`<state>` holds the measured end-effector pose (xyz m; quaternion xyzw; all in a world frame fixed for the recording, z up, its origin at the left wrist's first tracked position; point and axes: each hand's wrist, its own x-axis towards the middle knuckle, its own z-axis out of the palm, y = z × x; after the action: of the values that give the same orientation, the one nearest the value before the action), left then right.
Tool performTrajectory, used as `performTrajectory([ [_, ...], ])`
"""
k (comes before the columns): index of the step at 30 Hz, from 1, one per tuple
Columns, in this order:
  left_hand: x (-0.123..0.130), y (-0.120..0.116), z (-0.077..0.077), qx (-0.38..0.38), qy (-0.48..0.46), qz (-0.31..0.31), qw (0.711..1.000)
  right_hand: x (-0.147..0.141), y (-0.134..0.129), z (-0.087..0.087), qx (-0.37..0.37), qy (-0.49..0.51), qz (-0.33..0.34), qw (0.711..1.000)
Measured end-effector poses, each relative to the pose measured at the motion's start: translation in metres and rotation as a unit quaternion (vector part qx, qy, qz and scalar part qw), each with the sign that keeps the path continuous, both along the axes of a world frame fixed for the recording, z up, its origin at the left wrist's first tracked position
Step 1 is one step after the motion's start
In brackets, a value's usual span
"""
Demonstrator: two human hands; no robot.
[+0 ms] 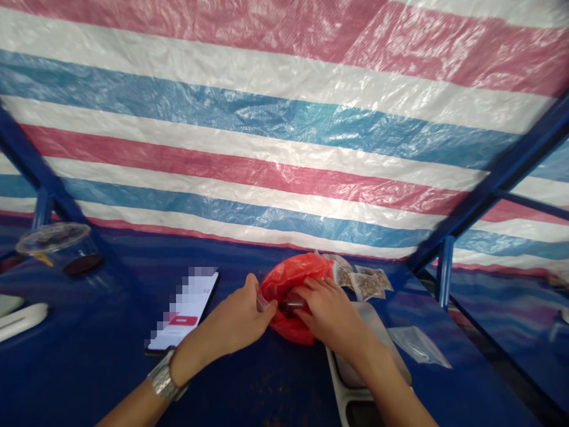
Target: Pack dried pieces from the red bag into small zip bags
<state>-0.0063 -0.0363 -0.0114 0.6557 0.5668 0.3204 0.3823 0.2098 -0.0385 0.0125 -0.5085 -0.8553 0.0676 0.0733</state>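
A crumpled red plastic bag (288,270) sits on the blue table between my two hands, its mouth open toward me. My left hand (249,314) wears a metal-band watch (165,376) at the wrist. Its thumb and fingers are closed on a small piece of clear plastic (263,301), which looks like a little bag, at the red bag's left edge. My right hand (329,308) reaches into the opening from the right. Its fingers curl over something dark and shiny (293,303) there, whose kind I cannot make out.
Small clear packets of brownish bits (368,284) lie behind my right hand. Under my right forearm is a metal tray (340,379), with a flat clear zip bag (420,344) beside it. A phone (186,314) and a clear lidded tub (57,246) stand left. Striped tarpaulin (267,160) hangs behind.
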Motion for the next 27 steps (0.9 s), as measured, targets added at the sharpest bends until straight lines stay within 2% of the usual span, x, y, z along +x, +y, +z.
performTrajectory([
  [2, -0.001, -0.002, 0.001, -0.035, -0.052, -0.03, 0.998, -0.003, -0.003, -0.001, -0.009, 0.009, 0.014, 1.0],
  [5, 0.003, -0.001, -0.005, -0.034, -0.126, -0.05, 0.99, -0.006, -0.007, 0.001, -0.042, 0.029, 0.053, 0.997],
  [8, 0.009, 0.004, -0.012, -0.042, -0.161, -0.067, 0.984, -0.003, -0.007, 0.002, -0.05, 0.063, 0.068, 0.994],
  [11, 0.01, 0.009, -0.013, -0.065, -0.184, -0.087, 0.977, 0.005, -0.003, 0.001, -0.014, 0.094, 0.047, 0.994],
  [16, 0.009, 0.014, -0.003, -0.09, -0.231, -0.097, 0.964, 0.016, 0.004, -0.003, 0.053, 0.077, -0.001, 0.996],
  [22, 0.012, 0.012, 0.005, -0.091, -0.268, -0.089, 0.955, 0.013, 0.001, -0.004, -0.007, 0.063, 0.006, 0.998],
  [27, 0.014, 0.011, 0.005, -0.091, -0.268, -0.095, 0.954, 0.01, -0.004, 0.002, -0.047, 0.058, -0.014, 0.997],
])
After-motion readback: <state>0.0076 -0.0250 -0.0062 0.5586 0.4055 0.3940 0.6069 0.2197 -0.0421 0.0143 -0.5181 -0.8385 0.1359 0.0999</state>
